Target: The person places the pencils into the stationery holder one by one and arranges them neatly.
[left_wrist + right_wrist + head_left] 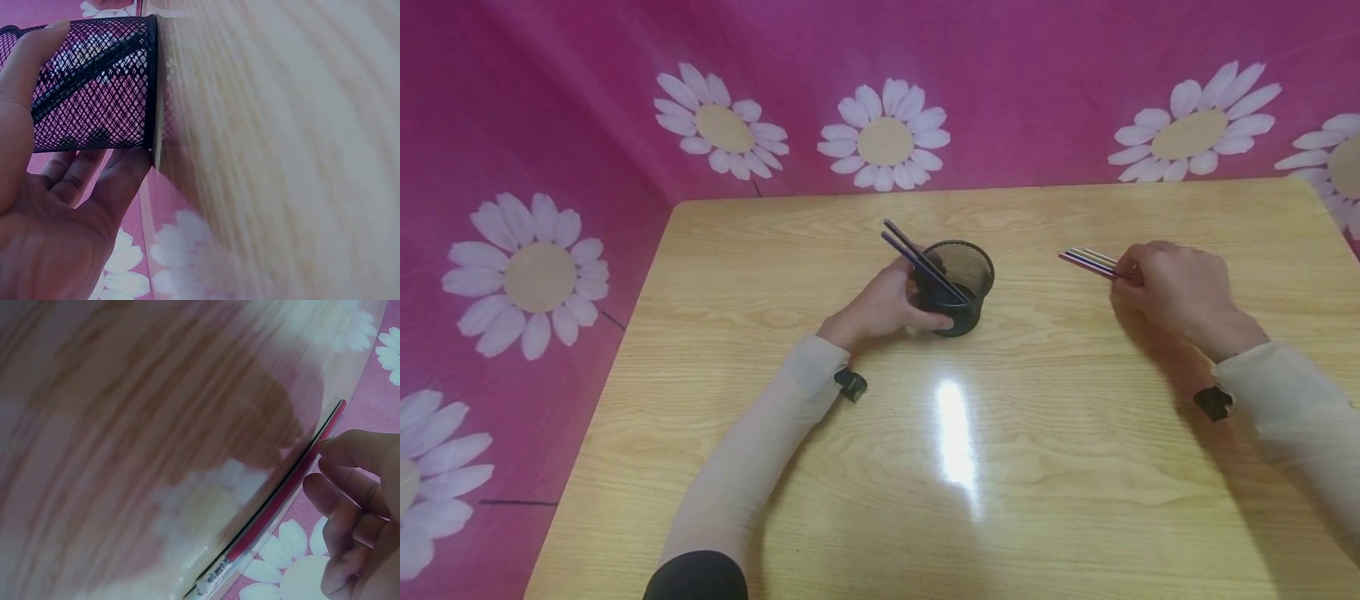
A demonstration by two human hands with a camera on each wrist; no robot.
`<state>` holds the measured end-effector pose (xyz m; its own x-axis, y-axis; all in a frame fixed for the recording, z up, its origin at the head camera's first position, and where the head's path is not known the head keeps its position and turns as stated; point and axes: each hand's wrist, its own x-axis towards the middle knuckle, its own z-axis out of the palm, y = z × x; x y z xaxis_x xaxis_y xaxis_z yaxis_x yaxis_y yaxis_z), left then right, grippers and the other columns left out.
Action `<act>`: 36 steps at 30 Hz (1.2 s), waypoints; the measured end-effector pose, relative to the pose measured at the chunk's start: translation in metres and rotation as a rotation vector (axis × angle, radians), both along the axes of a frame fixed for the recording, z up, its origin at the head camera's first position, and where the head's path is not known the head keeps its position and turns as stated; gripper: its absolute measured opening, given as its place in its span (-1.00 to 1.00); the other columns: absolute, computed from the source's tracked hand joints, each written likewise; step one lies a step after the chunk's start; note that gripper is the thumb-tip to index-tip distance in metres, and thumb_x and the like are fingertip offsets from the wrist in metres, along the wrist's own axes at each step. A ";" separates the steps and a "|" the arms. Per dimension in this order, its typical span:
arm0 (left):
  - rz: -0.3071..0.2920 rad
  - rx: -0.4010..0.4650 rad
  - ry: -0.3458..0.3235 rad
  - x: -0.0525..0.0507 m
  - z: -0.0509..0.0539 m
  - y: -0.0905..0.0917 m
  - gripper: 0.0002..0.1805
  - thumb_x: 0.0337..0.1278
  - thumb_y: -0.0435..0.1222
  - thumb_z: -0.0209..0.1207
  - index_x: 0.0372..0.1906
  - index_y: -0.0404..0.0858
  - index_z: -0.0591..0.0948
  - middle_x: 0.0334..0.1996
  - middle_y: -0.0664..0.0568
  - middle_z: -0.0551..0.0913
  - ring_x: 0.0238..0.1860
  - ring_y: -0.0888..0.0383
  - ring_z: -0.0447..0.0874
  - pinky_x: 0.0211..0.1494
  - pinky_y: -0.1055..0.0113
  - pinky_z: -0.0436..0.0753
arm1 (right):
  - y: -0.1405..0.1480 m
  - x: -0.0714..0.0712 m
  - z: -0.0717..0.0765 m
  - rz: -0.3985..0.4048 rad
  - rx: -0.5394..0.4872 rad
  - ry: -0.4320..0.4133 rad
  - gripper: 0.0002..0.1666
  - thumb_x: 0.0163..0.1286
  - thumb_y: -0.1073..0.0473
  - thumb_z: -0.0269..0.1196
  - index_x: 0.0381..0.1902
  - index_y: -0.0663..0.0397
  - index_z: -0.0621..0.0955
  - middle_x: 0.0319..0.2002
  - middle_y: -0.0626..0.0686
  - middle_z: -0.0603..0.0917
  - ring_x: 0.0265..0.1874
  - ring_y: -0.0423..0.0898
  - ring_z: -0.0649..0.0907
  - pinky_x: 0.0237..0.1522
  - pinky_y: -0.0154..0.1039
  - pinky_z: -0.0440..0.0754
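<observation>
A black mesh pen holder (957, 321) stands upright on the table, gripped around its left side by my left hand (887, 302). Two dark pencils (917, 257) lean out of its mouth toward the upper left. Through the mesh (100, 94) in the left wrist view a slanting pencil shows, and my left fingers (119, 187) curl beneath the wall. Farther right, my right hand (1183, 287) pinches a few thin pencils (1086, 262) low at the table top. In the right wrist view a red pencil (269, 515) lies under its fingertips.
The wood-grain table (880, 517) has a bright light reflection in front of the holder. A pink cloth with white daisies (1030, 92) hangs behind and to the left. Each wrist carries a small black camera (852, 385).
</observation>
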<state>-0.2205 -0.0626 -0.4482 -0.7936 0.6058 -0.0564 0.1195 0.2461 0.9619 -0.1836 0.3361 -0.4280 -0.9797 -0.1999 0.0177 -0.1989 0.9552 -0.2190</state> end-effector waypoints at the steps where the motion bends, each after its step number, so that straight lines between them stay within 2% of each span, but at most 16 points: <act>1: 0.001 0.001 -0.001 0.000 0.000 0.000 0.00 0.01 -0.49 0.64 0.53 -0.38 0.33 0.40 -0.19 0.52 0.25 -0.06 0.69 0.43 0.18 0.56 | 0.000 0.000 0.000 0.001 0.000 0.005 -0.83 0.38 0.23 0.40 -0.16 0.24 0.75 -0.40 0.10 0.69 -0.41 0.12 0.62 -0.49 0.13 0.48; 8: 0.001 -0.011 0.015 0.000 0.001 0.000 0.00 0.01 -0.48 0.64 0.53 -0.40 0.32 0.41 -0.19 0.51 0.27 -0.05 0.67 0.43 0.19 0.55 | 0.001 -0.002 -0.003 0.009 0.007 0.023 -0.87 0.35 0.24 0.40 -0.21 0.19 0.76 -0.38 0.12 0.71 -0.40 0.16 0.66 -0.51 0.20 0.50; 19: -0.002 0.004 0.009 0.000 0.000 0.000 0.00 -0.01 -0.50 0.64 0.52 -0.40 0.32 0.42 -0.21 0.51 0.27 -0.07 0.68 0.44 0.19 0.55 | 0.001 -0.003 -0.003 0.017 0.039 0.012 -0.89 0.36 0.26 0.40 -0.20 0.21 0.76 -0.36 0.15 0.72 -0.39 0.18 0.68 -0.50 0.24 0.54; 24: 0.001 -0.017 0.018 0.000 -0.001 0.000 -0.01 0.01 -0.46 0.65 0.52 -0.39 0.34 0.38 -0.18 0.54 0.25 -0.05 0.69 0.44 0.19 0.53 | 0.000 -0.004 -0.004 0.031 0.055 0.013 -0.89 0.34 0.28 0.39 -0.22 0.22 0.76 -0.38 0.15 0.72 -0.43 0.16 0.67 -0.51 0.23 0.56; 30: -0.002 -0.040 0.038 0.000 -0.001 0.000 0.01 -0.01 -0.42 0.67 0.52 -0.38 0.34 0.38 -0.14 0.55 0.24 -0.03 0.67 0.43 0.18 0.54 | 0.001 -0.002 -0.006 0.053 0.053 0.041 -0.87 0.29 0.26 0.39 -0.24 0.22 0.75 -0.41 0.12 0.71 -0.47 0.13 0.67 -0.54 0.21 0.56; 36: 0.004 -0.040 0.050 0.000 0.000 0.000 0.00 -0.02 -0.41 0.67 0.51 -0.39 0.36 0.39 -0.14 0.54 0.23 -0.01 0.66 0.39 0.21 0.57 | -0.002 -0.002 -0.002 0.069 0.030 0.087 -0.82 0.33 0.18 0.43 -0.22 0.20 0.75 -0.39 0.15 0.74 -0.47 0.17 0.68 -0.54 0.21 0.52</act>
<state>-0.2210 -0.0630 -0.4480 -0.7985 0.6006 -0.0406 0.1663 0.2848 0.9441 -0.1858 0.3339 -0.4302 -0.9584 -0.2688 0.0955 -0.2818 0.9444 -0.1695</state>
